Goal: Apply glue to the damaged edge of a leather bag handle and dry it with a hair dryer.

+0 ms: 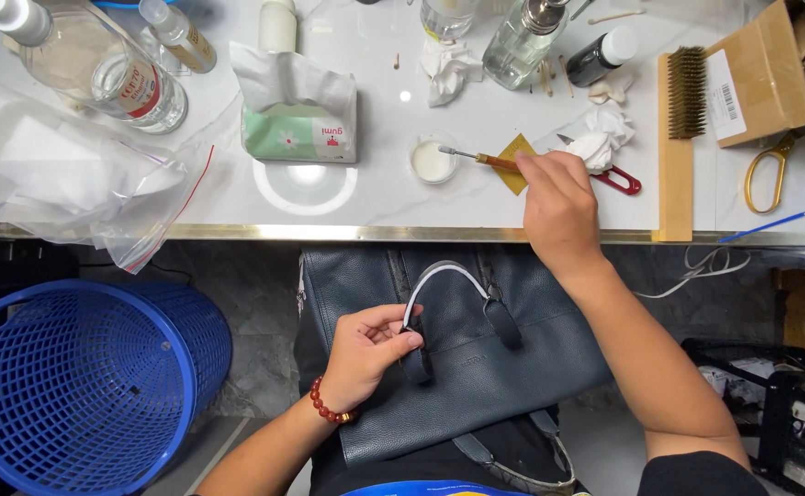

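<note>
1. The left hand is pinched shut on the handle of the dark blue leather bag, which lies on the person's lap below the desk edge. The handle's pale edge faces up; if the grip loosens, the strap could twist and turn that edge away.
2. The right hand is closed around a small brush, its tip at the small round dish of white liquid, at 12 o'clock from the bag. An overloaded tip might drip on the desk or on the leather while crossing the edge.
3. The dish is light and shallow; a push from the brush could slide or tip it toward the tissue pack at its 9 o'clock.
4. A crumpled tissue and a red-handled tool lie just at 3 o'clock of the right hand; a wide wrist swing may knock them.
5. The wire brush lies farther at 3 o'clock, less at risk.
</note>
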